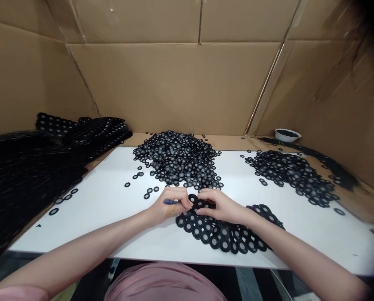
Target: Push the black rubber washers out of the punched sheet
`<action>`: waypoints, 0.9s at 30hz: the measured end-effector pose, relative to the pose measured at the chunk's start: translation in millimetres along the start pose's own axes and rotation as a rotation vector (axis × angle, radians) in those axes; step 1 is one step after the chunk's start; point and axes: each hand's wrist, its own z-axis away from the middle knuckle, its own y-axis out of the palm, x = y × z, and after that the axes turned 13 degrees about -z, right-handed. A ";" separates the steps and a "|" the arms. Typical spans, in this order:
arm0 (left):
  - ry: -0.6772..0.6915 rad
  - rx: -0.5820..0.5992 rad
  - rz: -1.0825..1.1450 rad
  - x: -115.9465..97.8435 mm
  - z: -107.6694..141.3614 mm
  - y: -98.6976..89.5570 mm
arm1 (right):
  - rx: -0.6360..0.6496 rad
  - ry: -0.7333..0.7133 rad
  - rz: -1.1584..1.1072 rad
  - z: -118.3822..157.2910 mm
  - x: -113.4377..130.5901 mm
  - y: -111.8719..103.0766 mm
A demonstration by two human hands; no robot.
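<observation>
My left hand [171,207] is closed around a small tool with a blue handle [170,202]; its tip is hidden by my fingers, so its kind is unclear. Its fingertips meet the upper left edge of a black sheet of joined rings [214,241], which lies on the white board. My right hand [220,205] grips the same sheet at its upper edge, thumb below and fingers curled above. Part of the sheet passes under my right wrist and forearm. Just beyond both hands rises a large heap of loose black rings [177,156].
A second heap of rings [287,171] lies to the right, near a white bowl [287,135] with dark contents and a bundle of dark strands [340,167]. At left are black strands [24,175] and folded ring sheeting [93,129]. Cardboard walls [162,83] enclose the white board [111,196].
</observation>
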 end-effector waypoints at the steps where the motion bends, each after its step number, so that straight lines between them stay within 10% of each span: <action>1: 0.015 0.022 -0.013 -0.1 0.0 -0.8 | 0.006 -0.005 0.000 -0.1 0.1 0.0; 27: -0.121 0.098 0.094 -0.1 -7.8 -1.9 | 0.051 -0.052 -0.040 -0.9 7.7 -2.9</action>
